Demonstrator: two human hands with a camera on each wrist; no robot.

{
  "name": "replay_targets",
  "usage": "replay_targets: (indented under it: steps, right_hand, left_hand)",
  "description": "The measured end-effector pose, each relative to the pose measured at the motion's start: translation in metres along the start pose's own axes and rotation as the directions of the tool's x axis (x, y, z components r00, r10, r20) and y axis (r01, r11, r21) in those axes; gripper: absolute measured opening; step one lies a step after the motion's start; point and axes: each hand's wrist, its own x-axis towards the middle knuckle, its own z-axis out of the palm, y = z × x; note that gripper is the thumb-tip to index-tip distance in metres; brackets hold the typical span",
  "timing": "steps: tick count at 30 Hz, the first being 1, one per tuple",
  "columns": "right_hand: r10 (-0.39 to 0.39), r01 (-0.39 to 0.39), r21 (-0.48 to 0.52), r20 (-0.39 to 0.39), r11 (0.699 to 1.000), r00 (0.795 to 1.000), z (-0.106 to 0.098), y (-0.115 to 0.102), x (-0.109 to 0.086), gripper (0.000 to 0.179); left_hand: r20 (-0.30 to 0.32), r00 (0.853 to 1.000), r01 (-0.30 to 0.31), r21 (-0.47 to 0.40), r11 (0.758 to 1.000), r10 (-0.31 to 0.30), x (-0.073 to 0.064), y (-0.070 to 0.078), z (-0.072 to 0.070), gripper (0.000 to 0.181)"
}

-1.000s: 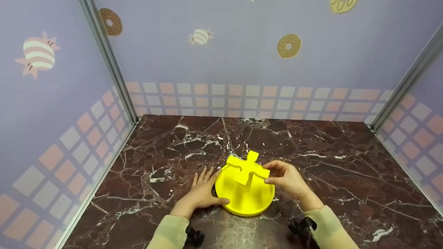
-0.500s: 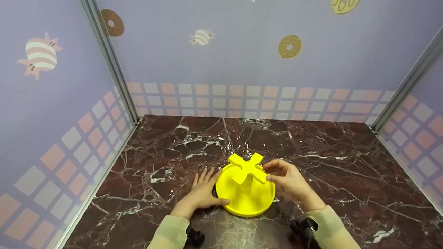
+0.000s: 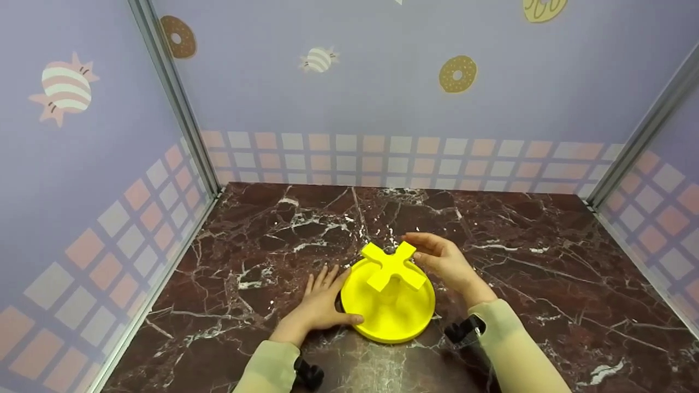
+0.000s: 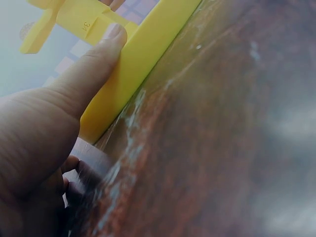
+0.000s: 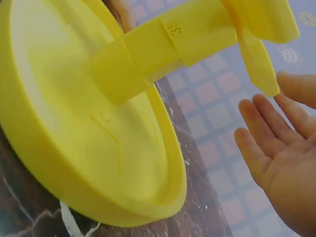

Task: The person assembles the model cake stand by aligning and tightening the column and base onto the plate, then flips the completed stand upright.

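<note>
A yellow piece stands upright in the head view: a round, rimmed base (image 3: 401,322), a thick post (image 5: 148,54) with raised numbers, and a cross-shaped handle (image 3: 392,266) on top. My left hand (image 3: 321,304) lies at the base's left side with its fingers spread; in the left wrist view its thumb (image 4: 98,59) rests straight over the rim. At the far right arm of the cross is my right hand (image 3: 445,263), thumb and forefinger right at the arm's tip. In the right wrist view its other fingers (image 5: 264,128) are extended, away from the yellow piece.
The table (image 3: 262,229) has a dark red marbled top with small white specks behind the base. Patterned panels, including the back wall (image 3: 371,98), close it in at the back and both sides. A black strap device (image 3: 464,330) sits on the right wrist.
The cross handle has turned clockwise, seen from above, mostly in the first half second. My right hand has since moved from its near right arm to the far right one. My left hand stays put.
</note>
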Motion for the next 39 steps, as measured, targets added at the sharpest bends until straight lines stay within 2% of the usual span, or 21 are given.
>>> replay_targets:
  steps: [4,10,17,24,32,39]
  right_hand:
    - [0.005,-0.004,-0.022,0.042,1.000,0.999,0.002,-0.002,0.001,0.049]
    - [0.028,-0.028,-0.030,0.003,0.999,1.000,0.002,-0.003,-0.005,0.046]
    - [-0.037,0.036,-0.086,-0.011,0.996,0.999,-0.006,0.001,-0.013,0.045]
    - [-0.047,0.045,-0.056,-0.038,0.997,0.998,-0.008,0.003,-0.025,0.047]
    - [-0.050,0.047,-0.086,-0.033,0.995,0.998,-0.006,0.003,-0.038,0.044]
    - [-0.016,0.015,-0.038,-0.040,0.999,0.999,0.003,0.002,-0.048,0.045]
  left_hand:
    - [0.000,1.000,-0.002,0.003,1.000,0.002,0.000,0.000,0.001,0.117]
    - [-0.002,1.000,-0.001,0.006,1.000,0.001,0.000,0.000,0.001,0.117]
    - [-0.008,1.000,-0.009,0.001,1.000,0.009,-0.001,0.000,0.001,0.116]
    - [-0.008,1.000,-0.012,-0.006,1.000,0.012,-0.001,0.000,0.000,0.116]
    - [-0.009,1.000,-0.005,-0.006,1.000,0.005,-0.001,0.000,0.000,0.115]
    - [-0.009,1.000,-0.003,-0.004,1.000,0.003,-0.001,0.001,-0.001,0.116]
